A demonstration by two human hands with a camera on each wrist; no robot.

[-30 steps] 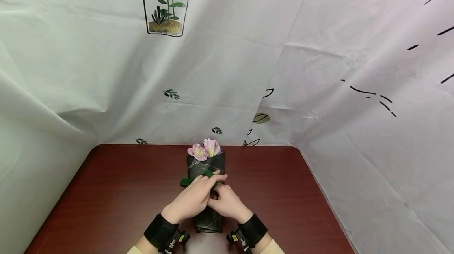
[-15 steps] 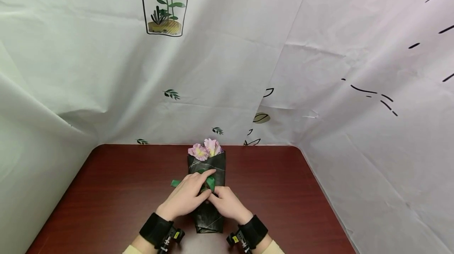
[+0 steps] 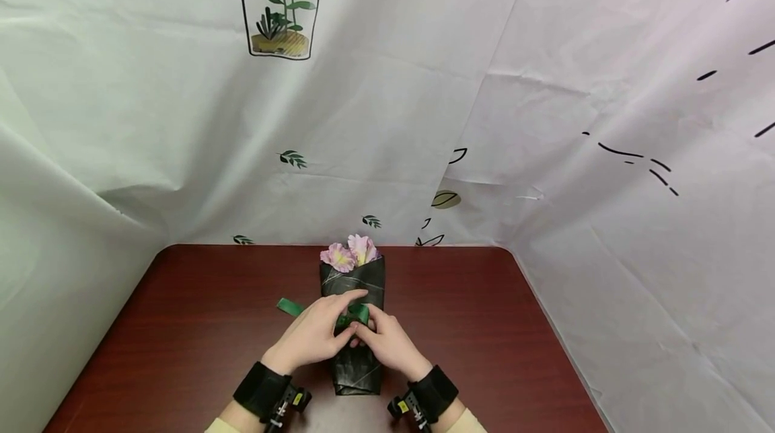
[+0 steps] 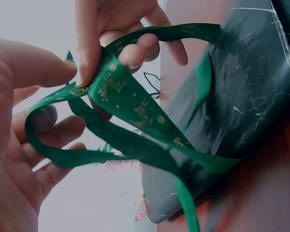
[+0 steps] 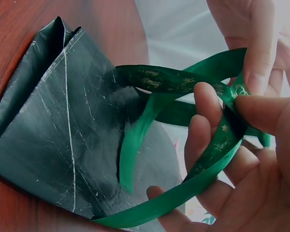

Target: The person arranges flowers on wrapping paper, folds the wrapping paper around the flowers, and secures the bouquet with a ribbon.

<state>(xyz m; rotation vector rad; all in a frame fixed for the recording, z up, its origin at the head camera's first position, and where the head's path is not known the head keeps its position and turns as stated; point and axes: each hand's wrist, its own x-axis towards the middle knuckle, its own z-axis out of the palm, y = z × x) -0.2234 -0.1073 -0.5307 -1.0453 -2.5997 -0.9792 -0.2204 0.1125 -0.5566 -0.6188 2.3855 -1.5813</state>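
A bouquet wrapped in black paper [image 3: 357, 376] lies on the table, with pink and yellow flowers [image 3: 339, 257] at its far end. Around its middle runs a green ribbon [image 4: 141, 112] printed with gold reindeer and snowflakes. Over the bouquet, my left hand [image 3: 311, 333] pinches the ribbon, its thumb meeting the right thumb. My right hand [image 3: 390, 344] pinches a crossing of the ribbon between thumb and fingers. Ribbon loops hang round the fingers of both hands in the wrist views. One ribbon tail sticks out left of my left hand in the head view.
The dark red wooden table [image 3: 181, 325] extends on both sides of the bouquet. White cloth [image 3: 375, 117] with printed plants hangs behind the table and along its sides. Each wrist wears a black strap with a small camera [image 3: 401, 406].
My left hand has moved left and back from across the right one, and its thumb now meets the right thumb. The ribbon tail reaches farther left. The bouquet stays in place.
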